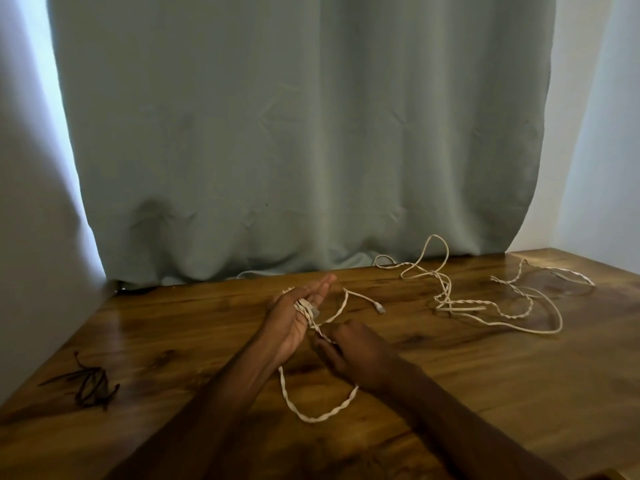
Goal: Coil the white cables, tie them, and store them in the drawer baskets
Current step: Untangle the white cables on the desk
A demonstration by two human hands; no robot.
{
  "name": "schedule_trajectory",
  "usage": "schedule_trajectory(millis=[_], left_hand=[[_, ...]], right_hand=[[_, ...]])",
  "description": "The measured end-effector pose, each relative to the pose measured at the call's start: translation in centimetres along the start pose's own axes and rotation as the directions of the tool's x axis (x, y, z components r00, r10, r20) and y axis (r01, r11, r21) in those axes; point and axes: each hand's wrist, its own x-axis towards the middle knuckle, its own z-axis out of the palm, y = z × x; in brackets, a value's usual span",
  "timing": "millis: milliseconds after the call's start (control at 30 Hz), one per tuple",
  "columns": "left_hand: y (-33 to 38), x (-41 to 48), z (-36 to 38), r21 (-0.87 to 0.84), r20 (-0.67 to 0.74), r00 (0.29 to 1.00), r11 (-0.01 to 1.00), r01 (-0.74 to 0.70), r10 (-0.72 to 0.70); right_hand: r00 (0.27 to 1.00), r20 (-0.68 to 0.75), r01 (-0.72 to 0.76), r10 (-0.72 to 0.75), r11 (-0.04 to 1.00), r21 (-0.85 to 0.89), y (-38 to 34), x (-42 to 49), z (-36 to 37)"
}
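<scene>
My left hand (296, 322) is held up over the wooden table (173, 341), fingers straight, with turns of a twisted white cable (320, 416) wound round the palm and the thumb pinning them. My right hand (356, 353) pinches the same cable just below the left palm. From there the cable hangs in a slack loop on the table near me. Its free end with a connector (381, 309) lies just beyond my hands. More loose white cables (446, 296) sprawl tangled at the back right. No drawer or basket is in view.
A small pile of dark ties (90, 384) lies on the table at the near left. A grey-green curtain (294, 150) hangs along the table's back edge, with a bit of white cable (250, 273) at its hem. White walls stand on both sides.
</scene>
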Motion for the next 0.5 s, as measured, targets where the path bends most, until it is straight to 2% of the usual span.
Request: schedule_trajectory(millis=[67, 133, 200, 233, 300, 367, 433, 500], left_hand=[[-0.4, 0.3, -0.2, 0.013, -0.011, 0.999, 0.999, -0.045, 0.045], [-0.6, 0.4, -0.3, 0.060, -0.015, 0.998, 0.996, -0.067, 0.068], [-0.8, 0.5, -0.4, 0.099, -0.038, 0.996, 0.992, -0.075, 0.079], [-0.9, 0.5, -0.4, 0.117, -0.057, 0.995, 0.990, -0.076, 0.083], [-0.9, 0.7, -0.4, 0.144, -0.077, 0.991, 0.984, -0.101, 0.113], [-0.4, 1.2, -0.5, 0.134, -0.105, 0.980, 0.979, -0.153, 0.167], [0.7, 1.6, -0.6, 0.090, -0.139, 0.966, 0.974, -0.209, 0.220], [1.3, 1.9, -0.6, 0.084, -0.157, 0.954, 0.966, -0.243, 0.254]], right_hand=[[0.999, -0.036, -0.011, 0.011, 1.000, -0.020, -0.5, 0.1, -0.4], [0.997, -0.056, -0.052, 0.055, 0.997, 0.052, -0.8, 0.1, -1.0], [0.988, -0.025, -0.141, 0.150, 0.965, 0.223, -0.9, 0.0, -1.2], [0.979, 0.013, -0.197, 0.205, 0.916, 0.350, -1.0, -0.1, -1.3], [0.950, 0.116, -0.297, 0.290, 0.729, 0.617, -1.3, -0.2, -1.2], [0.924, 0.217, -0.350, 0.316, 0.464, 0.813, -1.8, -0.3, -1.7], [0.899, 0.292, -0.376, 0.327, 0.233, 0.897, -2.3, -0.3, -2.6], [0.885, 0.338, -0.378, 0.320, 0.068, 0.924, -2.6, -0.2, -3.2]])
